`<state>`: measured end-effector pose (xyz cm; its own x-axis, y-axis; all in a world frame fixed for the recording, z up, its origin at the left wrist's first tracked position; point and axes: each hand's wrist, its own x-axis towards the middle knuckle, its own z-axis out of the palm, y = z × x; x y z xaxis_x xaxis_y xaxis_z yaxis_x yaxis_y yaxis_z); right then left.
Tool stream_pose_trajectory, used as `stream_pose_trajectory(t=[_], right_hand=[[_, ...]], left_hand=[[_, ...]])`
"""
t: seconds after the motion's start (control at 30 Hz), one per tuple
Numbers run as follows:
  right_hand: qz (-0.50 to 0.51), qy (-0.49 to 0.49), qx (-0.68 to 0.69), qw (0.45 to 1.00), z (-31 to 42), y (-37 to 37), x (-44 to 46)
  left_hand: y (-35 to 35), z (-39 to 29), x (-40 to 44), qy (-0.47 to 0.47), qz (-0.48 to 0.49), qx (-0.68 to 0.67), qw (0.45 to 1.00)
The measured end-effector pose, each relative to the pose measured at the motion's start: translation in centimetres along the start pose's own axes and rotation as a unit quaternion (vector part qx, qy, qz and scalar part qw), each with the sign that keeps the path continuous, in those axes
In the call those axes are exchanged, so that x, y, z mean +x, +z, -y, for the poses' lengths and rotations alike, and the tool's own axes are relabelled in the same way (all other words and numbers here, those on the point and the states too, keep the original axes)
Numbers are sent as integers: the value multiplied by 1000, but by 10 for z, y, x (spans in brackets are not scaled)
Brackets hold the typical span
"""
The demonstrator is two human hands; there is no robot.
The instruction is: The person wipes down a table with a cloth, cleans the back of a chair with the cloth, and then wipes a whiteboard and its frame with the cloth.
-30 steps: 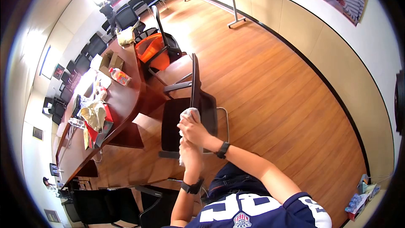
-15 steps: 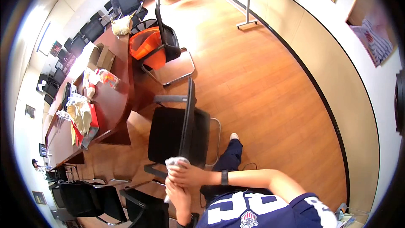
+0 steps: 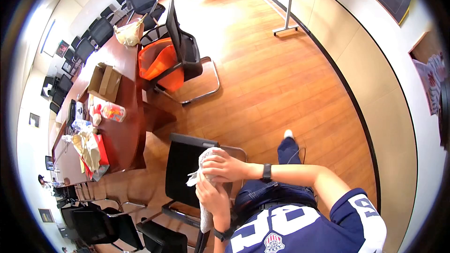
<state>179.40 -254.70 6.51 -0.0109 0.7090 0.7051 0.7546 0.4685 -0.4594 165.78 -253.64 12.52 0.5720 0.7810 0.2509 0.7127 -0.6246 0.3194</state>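
Note:
A whitish cloth (image 3: 206,218) is bunched between my two hands, one end sticking out above the fingers and a strip hanging below. My right hand (image 3: 226,166), with a dark watch on its wrist, is closed over the upper part. Just below it, my left hand (image 3: 213,193) is closed around the cloth too, with a dark band on that wrist. Both hands are over a black office chair (image 3: 180,173), close to its back. The hands and cloth hide part of the chair, and I cannot tell whether the cloth touches it.
A brown table (image 3: 124,136) at left carries a cardboard box (image 3: 104,83), a plastic jar (image 3: 113,111) and bags (image 3: 89,147). Another chair (image 3: 190,56) has an orange item (image 3: 161,63) on it. More black chairs (image 3: 96,222) stand lower left. A wheeled stand (image 3: 287,29) is by the wall.
My hands and the cloth have shifted right, and more of the cloth shows. The nearer chair appears turned or lower in view. My view has tilted, and my foot appears farther right.

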Motion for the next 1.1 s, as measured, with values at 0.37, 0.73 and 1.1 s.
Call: stream_pose_trajectory(t=[0.37, 0.73, 1.1], right_hand=[[-31, 418, 226, 879, -305, -169, -80], [-370, 376, 481, 700, -429, -560, -63], [-403, 368, 430, 719, -605, -597, 47]], left_hand=[[249, -156, 245, 171, 206, -253, 930], [286, -571, 478, 452, 295, -462, 703], [358, -593, 682, 262, 442, -603, 611]])
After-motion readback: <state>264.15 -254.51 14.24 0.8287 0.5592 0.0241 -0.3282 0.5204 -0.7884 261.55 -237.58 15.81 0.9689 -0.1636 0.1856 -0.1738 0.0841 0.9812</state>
